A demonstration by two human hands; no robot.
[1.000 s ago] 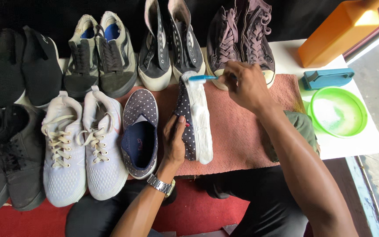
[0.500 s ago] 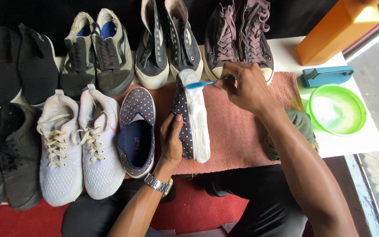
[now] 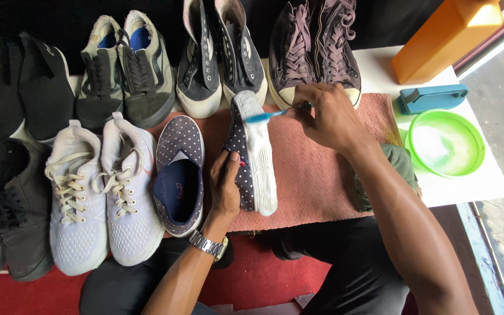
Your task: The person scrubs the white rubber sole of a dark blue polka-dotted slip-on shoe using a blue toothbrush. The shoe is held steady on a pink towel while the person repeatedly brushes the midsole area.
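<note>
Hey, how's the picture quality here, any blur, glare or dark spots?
Head view: mostly sharp; the right hand with the toothbrush is slightly soft. Daylight whitens the table at right. The black shoes at left lose detail in shadow.

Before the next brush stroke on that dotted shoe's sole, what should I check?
1. Left hand steadies the polka-dot shoe, tipped on its side: ok.
2. Right hand has a firm grip on the blue toothbrush: ok.
3. Bristles meet the white sole at the toe end: ok.
4. Pink towel lies under the shoe: ok.
5. Green bowl sits close beside the right arm: ok.
6. What the bowl holds: cannot tell.
</note>
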